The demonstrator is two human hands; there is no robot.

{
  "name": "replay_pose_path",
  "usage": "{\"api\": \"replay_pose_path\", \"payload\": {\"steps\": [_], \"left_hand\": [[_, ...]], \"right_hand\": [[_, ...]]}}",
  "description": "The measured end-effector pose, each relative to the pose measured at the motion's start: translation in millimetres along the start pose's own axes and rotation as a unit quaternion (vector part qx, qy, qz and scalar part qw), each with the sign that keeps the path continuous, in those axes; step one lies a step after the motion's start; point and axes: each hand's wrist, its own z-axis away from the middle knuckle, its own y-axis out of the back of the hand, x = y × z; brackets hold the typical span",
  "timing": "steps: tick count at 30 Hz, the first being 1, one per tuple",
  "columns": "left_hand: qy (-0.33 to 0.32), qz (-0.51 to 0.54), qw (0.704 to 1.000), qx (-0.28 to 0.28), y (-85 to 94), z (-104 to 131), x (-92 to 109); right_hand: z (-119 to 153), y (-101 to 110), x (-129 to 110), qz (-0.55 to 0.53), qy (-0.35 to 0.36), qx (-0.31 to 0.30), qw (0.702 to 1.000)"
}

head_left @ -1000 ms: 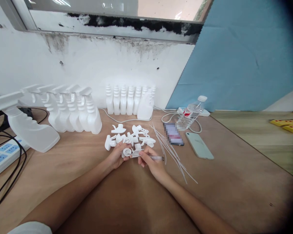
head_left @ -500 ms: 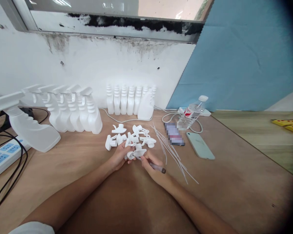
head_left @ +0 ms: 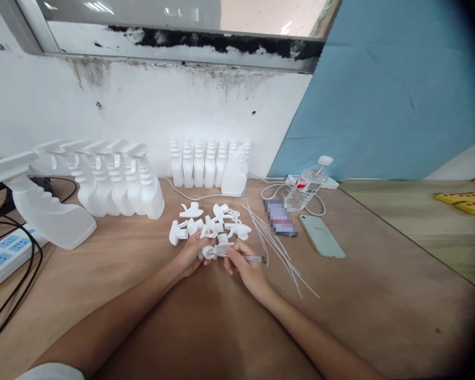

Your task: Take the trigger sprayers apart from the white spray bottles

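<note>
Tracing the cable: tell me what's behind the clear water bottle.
Behind the clear water bottle, a white block, probably a power strip, shows at both sides, with white cable and a blue sheet. The block's middle, covered by the bottle, cannot be made out.

This looks like a small, makeshift assembly workshop. The clearest sign is a row of headless white bottles [head_left: 198, 166] at the back of a wooden bench [head_left: 364, 301]. In front of that row lie loose spray heads [head_left: 209, 228], with thin tubes [head_left: 272, 238] toward its right; left of it stand matching bottles with heads on [head_left: 119, 195]. Farther left of the row is a power strip [head_left: 8, 248] with black cables. Behind it rises a stained, pitted white wall [head_left: 142, 100], and above it a window [head_left: 142, 10] edged with patchy black; right of it hangs blue sheeting [head_left: 380, 95].
</note>
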Motion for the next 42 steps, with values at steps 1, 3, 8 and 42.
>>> {"api": "replay_pose_path", "payload": {"steps": [1,3,8,42], "left_hand": [[-0.001,0.009,1.000,0.002,0.7,-0.4,0.4],[0.006,0.031,0.999,0.007,2.3,-1.3,1.0],[0.019,0.073,0.997,0.020,4.8,-3.7,1.7],[0.047,0.113,0.993,0.001,1.4,0.5,3.2]], "right_hand": [[0.4,-0.8,-0.1,-0.007,0.005,0.001,1.000],[1.9,-2.9,-1.2,-0.020,0.010,0.006,1.000],[4.4,-6.3,0.4,-0.032,0.013,0.018,0.999],[-0.7,5.2,-6.5,0.414,0.412,-0.116,0.804]]}}
